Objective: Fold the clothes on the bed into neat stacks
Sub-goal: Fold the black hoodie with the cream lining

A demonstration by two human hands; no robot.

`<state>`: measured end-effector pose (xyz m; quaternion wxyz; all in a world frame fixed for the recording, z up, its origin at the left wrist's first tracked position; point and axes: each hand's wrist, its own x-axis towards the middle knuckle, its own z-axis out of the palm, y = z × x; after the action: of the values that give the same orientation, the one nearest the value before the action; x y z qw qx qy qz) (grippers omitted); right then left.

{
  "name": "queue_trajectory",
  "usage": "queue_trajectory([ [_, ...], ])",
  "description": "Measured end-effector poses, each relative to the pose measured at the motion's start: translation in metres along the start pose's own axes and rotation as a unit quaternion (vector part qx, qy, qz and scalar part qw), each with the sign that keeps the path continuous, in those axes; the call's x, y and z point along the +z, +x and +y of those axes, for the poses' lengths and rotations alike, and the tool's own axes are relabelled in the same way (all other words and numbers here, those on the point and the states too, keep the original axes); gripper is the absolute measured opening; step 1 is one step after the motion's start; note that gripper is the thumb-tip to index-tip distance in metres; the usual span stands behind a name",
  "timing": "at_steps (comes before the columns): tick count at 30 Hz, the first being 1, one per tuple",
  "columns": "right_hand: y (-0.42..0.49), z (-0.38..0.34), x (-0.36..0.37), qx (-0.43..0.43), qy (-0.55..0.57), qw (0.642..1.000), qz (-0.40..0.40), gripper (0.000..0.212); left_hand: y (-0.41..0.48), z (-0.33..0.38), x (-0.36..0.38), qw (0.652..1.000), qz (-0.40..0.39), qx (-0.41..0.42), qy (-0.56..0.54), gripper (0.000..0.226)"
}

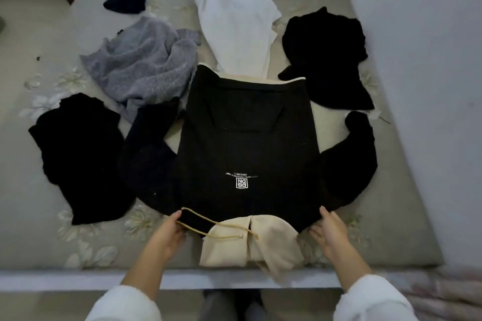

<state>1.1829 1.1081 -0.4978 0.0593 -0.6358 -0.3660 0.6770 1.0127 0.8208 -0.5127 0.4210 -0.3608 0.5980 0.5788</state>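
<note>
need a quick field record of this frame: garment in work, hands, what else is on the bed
garment in work: black hoodie, laid flat, cream hood nearest the person
left hand: at the hoodie's left shoulder, by the drawstring
right hand: at the right shoulder
sleeves: spread out to both sides
unfolded: grey sweater, white top
surface: bed
</note>
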Motion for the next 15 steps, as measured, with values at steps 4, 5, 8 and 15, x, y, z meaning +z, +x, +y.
queue_trajectory([
  [4,0.011,0.04,-0.004,0.015,-0.015,0.999,0.034,0.038,0.012,-0.035,0.002,1.0,0.013,-0.019,-0.004,0.015],
  [5,0.012,0.047,-0.006,0.021,-0.026,0.999,0.041,0.034,0.014,-0.043,0.0,1.0,0.005,-0.021,-0.005,0.018],
  [8,0.018,0.068,-0.017,0.05,-0.086,0.995,0.027,0.019,0.02,-0.069,-0.003,0.993,-0.025,-0.044,0.111,0.021],
  [15,0.03,0.11,-0.039,-0.119,-0.661,0.732,-0.115,0.066,0.038,-0.116,-0.001,0.835,0.024,0.127,0.535,0.039],
])
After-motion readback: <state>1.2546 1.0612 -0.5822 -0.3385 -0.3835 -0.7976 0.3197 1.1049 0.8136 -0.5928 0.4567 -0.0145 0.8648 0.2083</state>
